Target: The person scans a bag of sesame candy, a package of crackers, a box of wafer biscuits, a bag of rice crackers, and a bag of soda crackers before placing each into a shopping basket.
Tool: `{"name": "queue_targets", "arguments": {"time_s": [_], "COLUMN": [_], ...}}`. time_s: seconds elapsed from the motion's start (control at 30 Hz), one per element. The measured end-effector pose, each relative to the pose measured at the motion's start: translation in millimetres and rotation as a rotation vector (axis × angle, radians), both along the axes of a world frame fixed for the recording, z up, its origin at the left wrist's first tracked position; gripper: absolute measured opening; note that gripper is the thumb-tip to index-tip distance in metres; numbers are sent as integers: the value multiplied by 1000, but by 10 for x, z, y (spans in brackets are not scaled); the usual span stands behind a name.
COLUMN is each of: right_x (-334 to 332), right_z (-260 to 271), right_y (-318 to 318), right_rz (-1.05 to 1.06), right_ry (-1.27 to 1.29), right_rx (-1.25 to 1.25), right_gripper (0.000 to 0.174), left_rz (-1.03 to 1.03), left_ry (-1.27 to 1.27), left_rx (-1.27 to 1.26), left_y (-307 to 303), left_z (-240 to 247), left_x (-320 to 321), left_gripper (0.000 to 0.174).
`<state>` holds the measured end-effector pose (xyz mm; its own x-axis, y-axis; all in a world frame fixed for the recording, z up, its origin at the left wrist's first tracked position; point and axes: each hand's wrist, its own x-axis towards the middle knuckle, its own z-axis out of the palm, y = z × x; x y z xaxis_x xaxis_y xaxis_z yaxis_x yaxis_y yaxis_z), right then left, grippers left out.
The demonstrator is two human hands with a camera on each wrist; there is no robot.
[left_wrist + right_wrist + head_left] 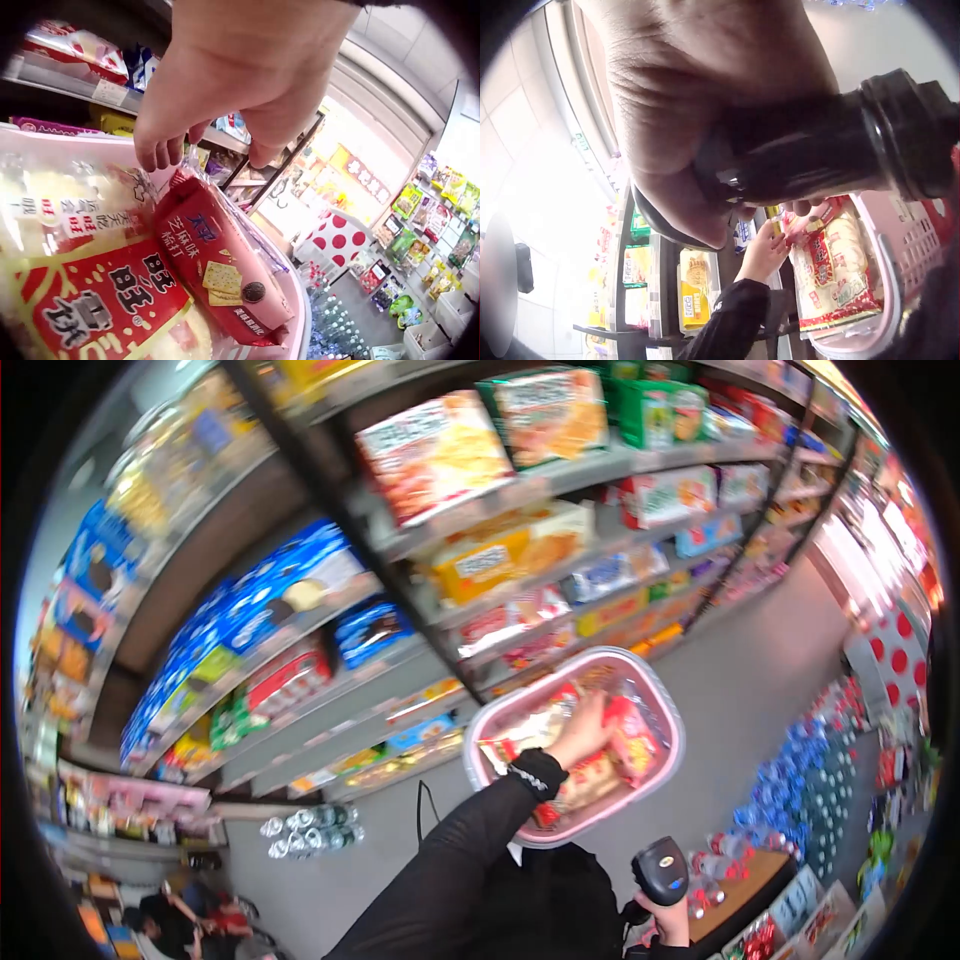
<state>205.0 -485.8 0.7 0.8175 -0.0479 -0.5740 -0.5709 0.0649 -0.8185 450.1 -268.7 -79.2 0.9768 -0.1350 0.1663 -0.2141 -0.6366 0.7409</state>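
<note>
My left hand reaches into a pink basket of packaged snacks. Seen from the left wrist, the hand hangs above a red cracker packet, its bent fingers and thumb apart, with clear wrapping near the fingertips. A clear and red bag of rice crackers lies beside that packet. At the lower right of the head view, my right hand grips a black handheld scanner. The right wrist view shows that hand curled round the dark handle.
Shelves of boxed and bagged biscuits stand ahead and to the left. Bottle packs are on the floor at left. More bottles and a wooden-edged stand are at right. A polka-dot panel stands beyond the basket.
</note>
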Motion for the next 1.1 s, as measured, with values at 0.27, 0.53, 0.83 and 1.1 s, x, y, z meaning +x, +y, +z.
{"name": "queue_targets", "arguments": {"time_s": [0.27,0.53,0.83,1.1], "right_x": [625,992,801,489], "right_z": [231,426,529,591], "right_y": [551,1387,2433,3101], "right_rz": [355,707,697,553], "right_ry": [-181,-210,-265,-216], "right_rx": [105,33,-51,-120], "right_gripper": [44,58,58,56], "left_rz": [54,448,585,503], "left_ry": [458,524,632,707], "left_rx": [-426,-338,-700,-567], "left_y": [1477,2933,3718,4153], "left_z": [347,33,-288,-1230], "left_x": [-1019,-2033,-2059,-1598], "left_gripper": [27,28,26,21]}}
